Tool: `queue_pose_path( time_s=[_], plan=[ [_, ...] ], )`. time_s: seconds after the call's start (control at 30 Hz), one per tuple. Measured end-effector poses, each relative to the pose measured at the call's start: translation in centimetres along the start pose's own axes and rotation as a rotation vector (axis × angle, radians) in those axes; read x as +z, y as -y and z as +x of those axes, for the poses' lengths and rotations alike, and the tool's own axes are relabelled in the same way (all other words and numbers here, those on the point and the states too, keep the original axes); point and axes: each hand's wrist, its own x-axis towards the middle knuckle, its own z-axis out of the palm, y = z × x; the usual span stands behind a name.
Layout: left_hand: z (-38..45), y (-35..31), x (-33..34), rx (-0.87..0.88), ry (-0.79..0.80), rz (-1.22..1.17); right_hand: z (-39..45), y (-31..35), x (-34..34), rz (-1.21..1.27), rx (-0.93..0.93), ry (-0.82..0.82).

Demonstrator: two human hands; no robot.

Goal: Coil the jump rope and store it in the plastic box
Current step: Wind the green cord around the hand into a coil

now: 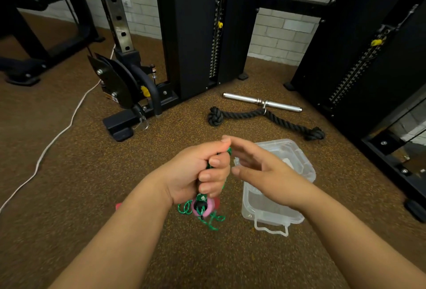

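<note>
Left hand (200, 171): fist closed around a bundle of green jump rope (208, 216), thumb on top, fingers curled over the cord; held above the floor, just left of the box

Jump rope: green braided cord, gathered mostly inside the left fist; loose loops hang below the fist, and a short piece shows above the thumb. A pink handle (204, 208) with a black cap dangles directly under the fist. A second pink-red piece (118, 206) peeks out beside the left forearm; whether it is the other handle cannot be told

Right hand (258, 169): open, fingers extended and slightly spread, fingertips near the left fist; holds nothing, and contact with the rope cannot be made out. It hovers over the near-left part of the box

Plastic box (297, 157): clear, lidless, standing on the floor to the right of the hands, a clip handle at its near end; rope not inside it

Floor (80, 173): brown speckled rubber

Other items: black knotted rope attachment (235, 114) and chrome bar (244, 98) beyond the box; black cable machine columns (193, 35) behind; white cord (57, 134) trailing across the floor at left
</note>
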Motion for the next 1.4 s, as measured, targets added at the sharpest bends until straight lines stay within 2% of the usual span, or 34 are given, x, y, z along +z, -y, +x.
queue_pose_path(
  time_s=[0.13, 0.23, 0.33, 0.47, 0.57, 0.67, 0.77, 0.83, 0.9, 1.0, 1.07, 1.23, 1.33, 1.4],
  plan=[
    [-0.2, 0.0, -0.2, -0.018, 0.057, -0.085, 0.2, -0.1, 0.5, 0.038, -0.031, 0.082],
    [-0.6, -0.4, -0.4, 0.027, 0.006, -0.151, 0.1, -0.2, -0.5, 0.052, 0.009, -0.090],
    [-0.4, -0.8, -0.3, 0.098, -0.092, -0.277, 0.1, -1.1, -0.6, -0.202, 0.038, -0.199],
    [0.3, -0.5, -0.3, 0.240, -0.241, -0.392, -0.3, -2.1, 1.6, -0.609, -0.041, -0.047],
    [0.6, -0.5, -0.9, 0.274, -0.284, -0.304, -0.8, -1.8, 2.6, -0.788, -0.152, 0.013],
    [0.9, 0.1, -1.2, 0.187, -0.366, 0.044, -1.2, -0.4, 2.4, -0.823, -0.234, 0.054],
    [1.0, 1.3, -1.0, 0.030, -0.353, 0.395, -1.4, 1.9, 1.6, -0.707, -0.276, 0.079],
    [0.7, 1.8, -0.8, -0.053, -0.267, 0.573, -1.3, 3.0, 0.5, -0.532, -0.270, 0.014],
    [0.4, 1.6, -0.5, -0.121, -0.179, 0.615, -1.2, 3.5, -0.7, -0.399, -0.254, -0.103],
    [0.3, 0.9, 0.2, -0.127, -0.030, 0.390, -0.5, 2.2, -1.6, -0.299, -0.178, -0.264],
    [0.6, 0.7, 0.4, -0.097, 0.061, 0.180, -0.2, 1.0, -1.0, -0.135, -0.097, -0.281],
    [0.7, 0.6, 0.8, -0.047, 0.180, -0.143, -0.2, 0.1, 2.6, 0.233, 0.048, -0.105],
    [0.6, 0.4, 0.7, -0.012, 0.141, -0.246, -0.1, -0.4, 3.0, 0.371, 0.122, -0.058],
    [0.4, 0.1, 0.5, 0.009, 0.092, -0.255, -0.1, -0.6, 2.6, 0.481, 0.105, -0.005]
  ],
)
